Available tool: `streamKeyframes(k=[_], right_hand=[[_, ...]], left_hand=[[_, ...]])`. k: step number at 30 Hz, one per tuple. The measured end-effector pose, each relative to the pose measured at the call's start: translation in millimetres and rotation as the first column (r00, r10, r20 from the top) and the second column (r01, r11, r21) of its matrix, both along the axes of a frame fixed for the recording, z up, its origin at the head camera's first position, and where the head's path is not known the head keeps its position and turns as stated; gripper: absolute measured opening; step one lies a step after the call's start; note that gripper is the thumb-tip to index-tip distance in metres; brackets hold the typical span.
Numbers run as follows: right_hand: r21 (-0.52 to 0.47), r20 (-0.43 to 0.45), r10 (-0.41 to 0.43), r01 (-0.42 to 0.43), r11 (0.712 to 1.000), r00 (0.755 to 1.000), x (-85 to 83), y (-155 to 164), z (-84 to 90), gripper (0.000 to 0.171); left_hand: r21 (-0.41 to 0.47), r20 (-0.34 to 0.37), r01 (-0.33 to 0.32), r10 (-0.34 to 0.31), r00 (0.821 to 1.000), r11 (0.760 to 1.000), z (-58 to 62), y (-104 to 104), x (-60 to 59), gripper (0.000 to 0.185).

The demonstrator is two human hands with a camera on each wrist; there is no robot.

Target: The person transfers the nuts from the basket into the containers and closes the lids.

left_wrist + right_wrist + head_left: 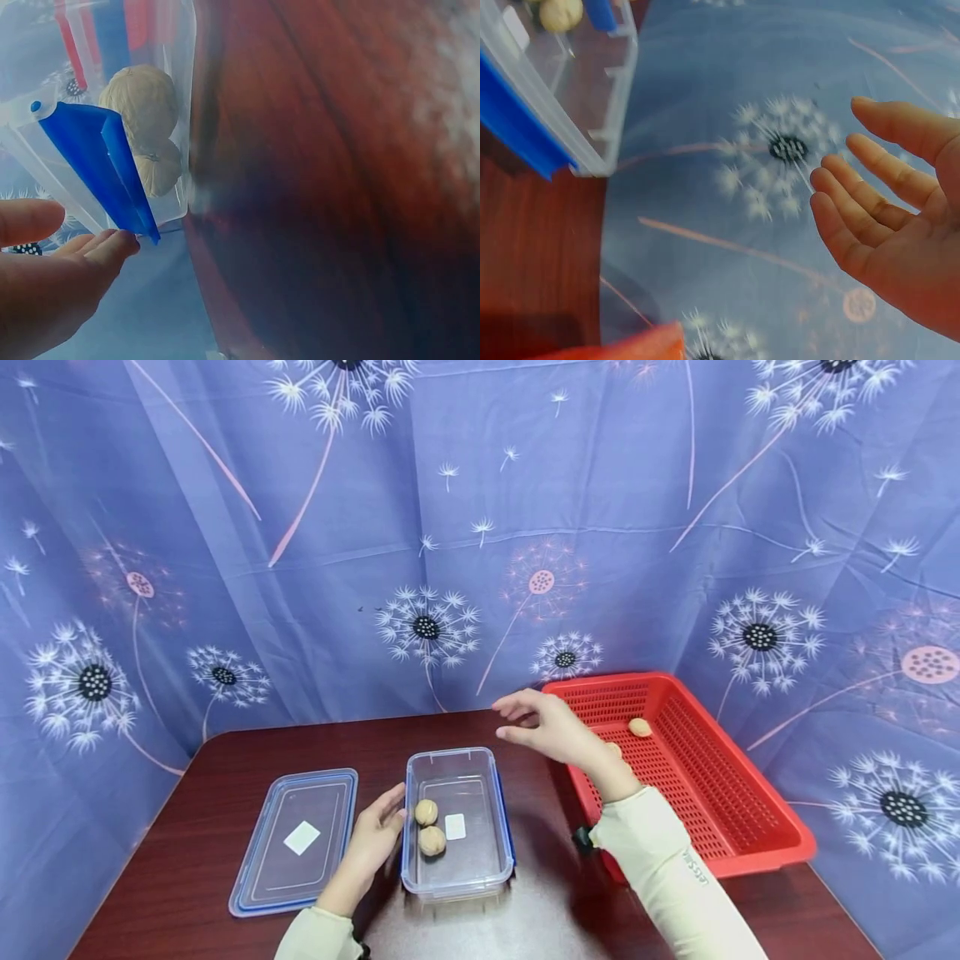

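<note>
- Two tan walnuts (429, 827) sit in the clear plastic box with blue clips (480, 868), mid-tabletop.
- Left hand (375, 839) rests straight-fingered against the box's side, steadying it.
- Right hand (551, 727) hovers empty, fingers loose, between box and red perforated basket (750, 827).
- A loose walnut (640, 727) waits there; fetching it looks next.

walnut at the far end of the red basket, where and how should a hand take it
Pinch the walnut across its rounded sides from straight above. It lies loose on the red basket floor near the far wall, so a side approach looks blocked, and the empty right hand is nearest.
</note>
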State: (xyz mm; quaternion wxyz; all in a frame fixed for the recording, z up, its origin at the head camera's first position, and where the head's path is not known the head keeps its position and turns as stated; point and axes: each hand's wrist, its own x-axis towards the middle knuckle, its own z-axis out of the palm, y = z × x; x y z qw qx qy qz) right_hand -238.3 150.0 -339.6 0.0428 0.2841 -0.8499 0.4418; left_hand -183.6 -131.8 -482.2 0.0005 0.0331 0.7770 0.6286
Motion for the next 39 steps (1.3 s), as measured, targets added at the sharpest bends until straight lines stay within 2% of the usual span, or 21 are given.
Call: streamKeyframes(k=[4,9,18,23,33,39], right_hand=[[-0.007,0.016,-0.057,0.057,0.998,0.998,-9.8,21.1,8.3,0.034],[-0.019,0.078,-0.133,0.134,0.991,0.988,-19.9,50.0,12.6,0.037],[-0.062,0.125,-0.250,0.259,0.964,0.960,-34.3,99.2,10.5,0.039],[-0.066,0.180,-0.305,0.321,0.945,0.935,-41.6,118.3,0.7,0.043],[-0.057,0.284,-0.394,0.425,0.903,0.874,-49.9,147.1,-32.1,0.049],[-0.018,0.281,-0.419,0.441,0.897,0.864,-53.7,160.1,-52.0,0.052]], left_hand=[[0.018,0.007,0.003,-0.003,1.000,1.000,-0.3,0.6,-1.0,0.044],[0.012,-0.011,0.003,-0.003,1.000,1.000,-1.8,1.1,-0.8,0.044],[-0.009,-0.020,-0.006,0.006,1.000,1.000,-4.4,2.3,-0.4,0.043],[-0.016,-0.019,-0.014,0.014,1.000,1.000,-4.2,2.0,-0.4,0.043],[0.005,-0.005,-0.016,0.016,1.000,1.000,-9.3,1.8,-2.6,0.043],[0.013,-0.001,-0.022,0.022,1.000,1.000,-8.4,0.9,-2.8,0.043]])
